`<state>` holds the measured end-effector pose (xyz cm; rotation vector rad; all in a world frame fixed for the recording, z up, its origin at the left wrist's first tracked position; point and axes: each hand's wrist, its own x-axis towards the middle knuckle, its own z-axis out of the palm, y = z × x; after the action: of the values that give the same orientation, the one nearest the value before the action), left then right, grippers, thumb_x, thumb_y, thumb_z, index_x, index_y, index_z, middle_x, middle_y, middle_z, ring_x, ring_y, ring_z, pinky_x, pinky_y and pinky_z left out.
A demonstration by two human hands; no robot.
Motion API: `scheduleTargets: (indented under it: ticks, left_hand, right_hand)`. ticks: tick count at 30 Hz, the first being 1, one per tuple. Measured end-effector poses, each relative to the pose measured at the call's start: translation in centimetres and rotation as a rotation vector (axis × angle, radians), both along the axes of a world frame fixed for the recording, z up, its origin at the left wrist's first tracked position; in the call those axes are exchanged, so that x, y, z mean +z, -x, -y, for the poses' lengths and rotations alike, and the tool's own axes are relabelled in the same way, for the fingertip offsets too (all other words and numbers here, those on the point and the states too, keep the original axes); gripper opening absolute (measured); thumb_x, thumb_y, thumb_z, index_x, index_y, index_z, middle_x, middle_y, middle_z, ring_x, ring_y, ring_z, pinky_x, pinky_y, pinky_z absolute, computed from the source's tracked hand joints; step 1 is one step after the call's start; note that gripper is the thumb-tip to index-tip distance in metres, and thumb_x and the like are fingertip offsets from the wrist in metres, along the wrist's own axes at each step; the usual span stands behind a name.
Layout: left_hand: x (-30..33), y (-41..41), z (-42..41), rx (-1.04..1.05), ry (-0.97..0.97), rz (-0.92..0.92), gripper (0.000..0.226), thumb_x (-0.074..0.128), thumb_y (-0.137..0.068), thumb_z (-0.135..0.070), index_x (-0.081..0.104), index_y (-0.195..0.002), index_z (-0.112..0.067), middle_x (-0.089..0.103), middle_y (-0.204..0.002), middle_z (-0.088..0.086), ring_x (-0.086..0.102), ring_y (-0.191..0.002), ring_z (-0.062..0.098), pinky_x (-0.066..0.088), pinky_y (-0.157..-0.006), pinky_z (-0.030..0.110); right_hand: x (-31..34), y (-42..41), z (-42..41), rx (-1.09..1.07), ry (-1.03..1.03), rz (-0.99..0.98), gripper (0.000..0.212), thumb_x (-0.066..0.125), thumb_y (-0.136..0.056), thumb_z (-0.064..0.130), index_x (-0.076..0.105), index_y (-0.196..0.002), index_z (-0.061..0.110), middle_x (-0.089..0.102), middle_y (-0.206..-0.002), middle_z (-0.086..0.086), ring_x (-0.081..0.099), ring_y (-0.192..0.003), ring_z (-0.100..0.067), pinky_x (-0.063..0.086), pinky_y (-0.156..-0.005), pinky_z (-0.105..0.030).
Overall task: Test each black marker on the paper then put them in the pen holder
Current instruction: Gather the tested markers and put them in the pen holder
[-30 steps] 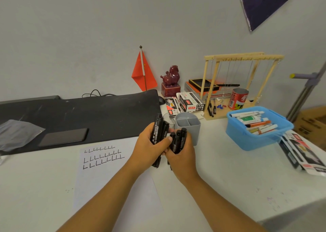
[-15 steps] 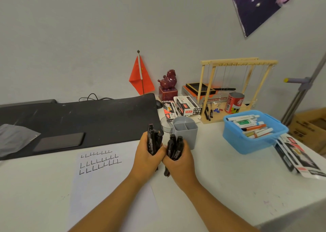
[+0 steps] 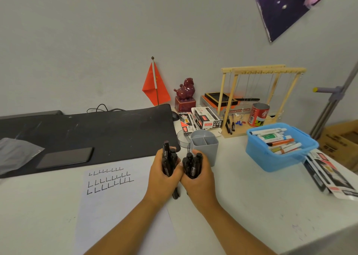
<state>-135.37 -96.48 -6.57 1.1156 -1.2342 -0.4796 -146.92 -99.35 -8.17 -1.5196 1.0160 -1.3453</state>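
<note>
White desk point(image 3: 251, 196), both hands' fingers point(image 3: 201, 162) wrapped round marker bundles point(image 3: 169, 162)

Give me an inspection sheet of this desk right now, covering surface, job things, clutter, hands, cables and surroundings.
Surface: white table, black mat at the back left.
Job's things: paper with three rows of L marks; grey pen holder, no markers seen inside it.
Clutter: blue basket of mixed pens, marker boxes, red can, wooden frame, phone.
Hands: left hand and right hand each grip a bundle of black markers, side by side in front of the holder.
Cables: black cable behind the mat.
Surroundings: grey wall, red flag, poster.
</note>
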Motion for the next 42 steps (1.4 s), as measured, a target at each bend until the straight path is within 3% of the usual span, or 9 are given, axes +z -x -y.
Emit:
scheduleTargets:
  ticks: [7, 11, 17, 21, 26, 30, 32, 36, 42]
  left_hand:
    - [0.1, 0.0, -0.1, 0.031, 0.058, 0.021, 0.038, 0.067, -0.083, -0.019, 0.054, -0.115, -0.035, 0.065, -0.102, -0.017, 0.064, -0.099, 0.007, 0.048, -0.079, 0.008]
    - [0.0, 0.4, -0.1, 0.061, 0.064, 0.033, 0.040, 0.065, -0.082, -0.009, 0.054, -0.115, -0.030, 0.062, -0.102, -0.022, 0.062, -0.097, 0.003, 0.046, -0.079, 0.006]
    - [0.4, 0.7, 0.2, 0.073, 0.083, 0.078, 0.045, 0.062, -0.086, -0.012, 0.050, -0.117, -0.042, 0.061, -0.104, -0.021, 0.062, -0.096, 0.008, 0.047, -0.080, 0.009]
    - [0.1, 0.5, 0.4, 0.043, 0.061, 0.074, 0.051, 0.061, -0.086, -0.013, 0.046, -0.126, -0.040, 0.057, -0.115, -0.024, 0.059, -0.110, 0.012, 0.047, -0.091, 0.014]
    - [-0.5, 0.3, 0.5, 0.008, 0.013, 0.034, 0.051, 0.061, -0.085, -0.015, 0.048, -0.125, -0.043, 0.059, -0.119, -0.025, 0.058, -0.114, 0.006, 0.044, -0.091, 0.009]
    - [-0.5, 0.3, 0.9, 0.032, -0.025, 0.077, 0.036, 0.061, -0.086, -0.022, 0.055, -0.109, -0.050, 0.066, -0.103, -0.023, 0.063, -0.099, 0.004, 0.046, -0.080, 0.007]
    - [0.1, 0.4, 1.2, 0.057, -0.027, 0.063, 0.030, 0.060, -0.085, -0.025, 0.055, -0.102, -0.049, 0.066, -0.095, -0.022, 0.064, -0.090, 0.003, 0.048, -0.074, 0.008]
    - [4.2, 0.5, 3.1, 0.048, 0.056, -0.014, 0.018, 0.061, -0.083, -0.025, 0.054, -0.095, -0.037, 0.062, -0.082, -0.007, 0.063, -0.073, 0.014, 0.057, -0.067, 0.027]
    - [11.1, 2.3, 8.2, 0.075, 0.179, -0.138, 0.033, 0.062, -0.082, -0.018, 0.055, -0.088, -0.050, 0.062, -0.079, -0.016, 0.061, -0.073, 0.002, 0.054, -0.067, 0.017]
  right_hand:
    - [-0.1, -0.1, 0.2, -0.019, -0.035, -0.026, 0.039, 0.078, -0.080, 0.027, 0.057, -0.111, 0.040, 0.068, -0.106, 0.018, 0.065, -0.101, -0.004, 0.056, -0.091, -0.039]
    - [-0.1, -0.2, 0.1, -0.028, -0.045, -0.016, 0.040, 0.078, -0.081, 0.025, 0.056, -0.103, 0.049, 0.068, -0.099, 0.025, 0.064, -0.094, 0.009, 0.055, -0.086, -0.020]
    - [0.0, 0.1, 0.0, -0.034, -0.024, 0.028, 0.043, 0.078, -0.080, 0.019, 0.056, -0.106, 0.045, 0.067, -0.100, 0.033, 0.062, -0.101, 0.008, 0.054, -0.081, -0.013]
    - [-0.1, 0.2, 0.2, -0.006, -0.022, 0.046, 0.045, 0.079, -0.080, 0.018, 0.058, -0.115, 0.037, 0.070, -0.108, 0.014, 0.065, -0.105, -0.004, 0.056, -0.087, -0.022]
    - [-0.4, 0.1, 0.4, 0.002, -0.045, -0.031, 0.038, 0.076, -0.082, 0.023, 0.059, -0.108, 0.044, 0.071, -0.101, 0.020, 0.065, -0.102, -0.002, 0.056, -0.090, -0.026]
    - [-0.3, -0.1, 0.5, 0.015, -0.087, -0.012, 0.046, 0.075, -0.084, 0.018, 0.058, -0.126, 0.023, 0.069, -0.113, 0.002, 0.065, -0.108, -0.016, 0.055, -0.094, -0.038]
    - [0.4, 0.1, 0.4, -0.003, -0.091, 0.000, 0.044, 0.075, -0.084, 0.018, 0.058, -0.124, 0.016, 0.070, -0.107, -0.006, 0.068, -0.098, -0.025, 0.060, -0.083, -0.043]
    - [5.5, 2.1, 2.8, -0.109, 0.036, 0.069, 0.025, 0.076, -0.080, 0.025, 0.060, -0.099, 0.025, 0.071, -0.079, 0.000, 0.070, -0.072, -0.013, 0.058, -0.057, -0.023]
    - [11.7, 3.0, 9.3, -0.220, 0.124, 0.151, 0.048, 0.075, -0.082, 0.032, 0.055, -0.121, 0.011, 0.068, -0.102, -0.011, 0.068, -0.094, -0.023, 0.061, -0.080, -0.039]
